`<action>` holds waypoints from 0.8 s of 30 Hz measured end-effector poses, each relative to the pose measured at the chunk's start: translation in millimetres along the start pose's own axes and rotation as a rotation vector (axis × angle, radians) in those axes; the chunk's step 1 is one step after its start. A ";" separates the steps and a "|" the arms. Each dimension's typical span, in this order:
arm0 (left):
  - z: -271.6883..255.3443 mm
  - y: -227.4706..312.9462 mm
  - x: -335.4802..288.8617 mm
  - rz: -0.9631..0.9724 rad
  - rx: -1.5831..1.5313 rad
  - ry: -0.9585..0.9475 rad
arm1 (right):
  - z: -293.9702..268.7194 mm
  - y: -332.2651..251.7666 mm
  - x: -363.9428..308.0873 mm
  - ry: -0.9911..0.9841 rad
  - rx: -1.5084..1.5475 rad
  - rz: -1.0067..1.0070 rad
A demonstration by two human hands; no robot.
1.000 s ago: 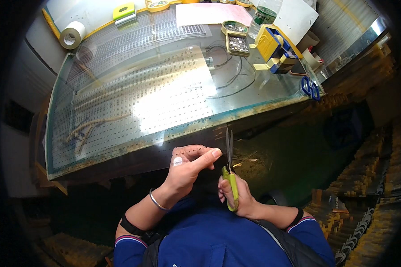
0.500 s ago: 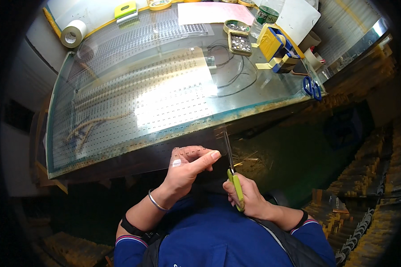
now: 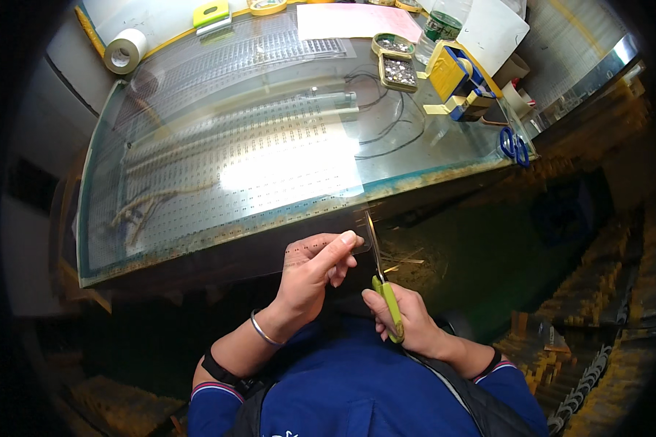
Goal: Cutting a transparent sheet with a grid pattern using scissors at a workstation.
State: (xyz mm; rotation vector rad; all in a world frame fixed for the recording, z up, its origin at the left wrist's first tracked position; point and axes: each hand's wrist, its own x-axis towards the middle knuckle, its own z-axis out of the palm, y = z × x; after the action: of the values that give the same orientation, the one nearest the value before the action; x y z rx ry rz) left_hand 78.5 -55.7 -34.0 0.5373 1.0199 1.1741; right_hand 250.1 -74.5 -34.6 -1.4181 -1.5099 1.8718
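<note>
A clear plastic film sheet [image 3: 299,164] printed with rows of small dark marks spreads over the glass tabletop and hangs past its near edge. My left hand [image 3: 310,273] pinches the film's near right corner between thumb and fingers; some fingers show through the film. To the right, my right hand [image 3: 410,319] is wrapped round the green handles of a pair of scissors [image 3: 388,300]. Their blades point away from me, beside the film's right edge. The blades look nearly closed, and whether they touch the film is hard to make out.
Blue-handled scissors [image 3: 514,147] lie at the table's right corner, near a yellow-and-blue tape dispenser [image 3: 455,76]. Two small tins [image 3: 399,71] hold shiny bits. Behind are a pink sheet [image 3: 357,22] and a plastic bottle [image 3: 442,25]. A white tape roll [image 3: 126,51] stands far left.
My left thumb has moved slightly up, and a white label seen through the film by that hand no longer shows. My right hand and the scissors have barely moved.
</note>
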 end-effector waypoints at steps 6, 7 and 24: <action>-3.6 1.0 -0.8 -0.038 0.032 0.013 | 1.3 1.0 0.3 -0.001 0.025 0.005; -4.1 0.8 -1.3 -0.039 0.048 0.015 | 1.1 0.5 0.5 0.003 0.015 0.001; -5.2 -6.7 -11.9 -0.049 0.076 -0.067 | 0.6 -1.8 2.3 0.027 -0.026 -0.014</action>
State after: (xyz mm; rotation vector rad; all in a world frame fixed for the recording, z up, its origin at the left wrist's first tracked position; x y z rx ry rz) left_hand 76.9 -69.8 -37.4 0.6039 1.0178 1.0708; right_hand 248.1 -72.4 -34.1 -1.4346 -1.5324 1.8238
